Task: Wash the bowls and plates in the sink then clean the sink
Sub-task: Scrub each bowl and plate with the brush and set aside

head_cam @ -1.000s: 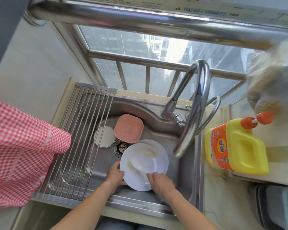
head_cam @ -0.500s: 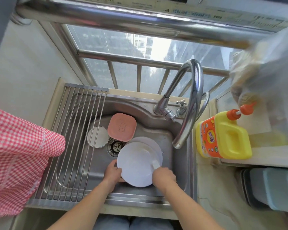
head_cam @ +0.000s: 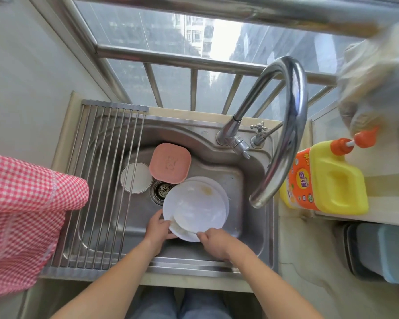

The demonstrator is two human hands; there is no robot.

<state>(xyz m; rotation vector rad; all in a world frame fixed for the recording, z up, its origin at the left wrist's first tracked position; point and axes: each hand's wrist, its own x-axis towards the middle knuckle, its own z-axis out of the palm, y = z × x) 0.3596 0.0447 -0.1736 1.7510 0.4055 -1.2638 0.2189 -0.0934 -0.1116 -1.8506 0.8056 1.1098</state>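
Two bare forearms (no sleeves), blue jeans (head_cam: 194,305) on legs

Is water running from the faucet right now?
No, the faucet spout shows no stream, and the white plate sits off to its left.

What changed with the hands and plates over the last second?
The right hand slid from the top white plate's face to its near rim, now pinching it; a yellowish stain shows. The left hand still grips the left rim. The pink dish, small round plate and sink are unchanged.
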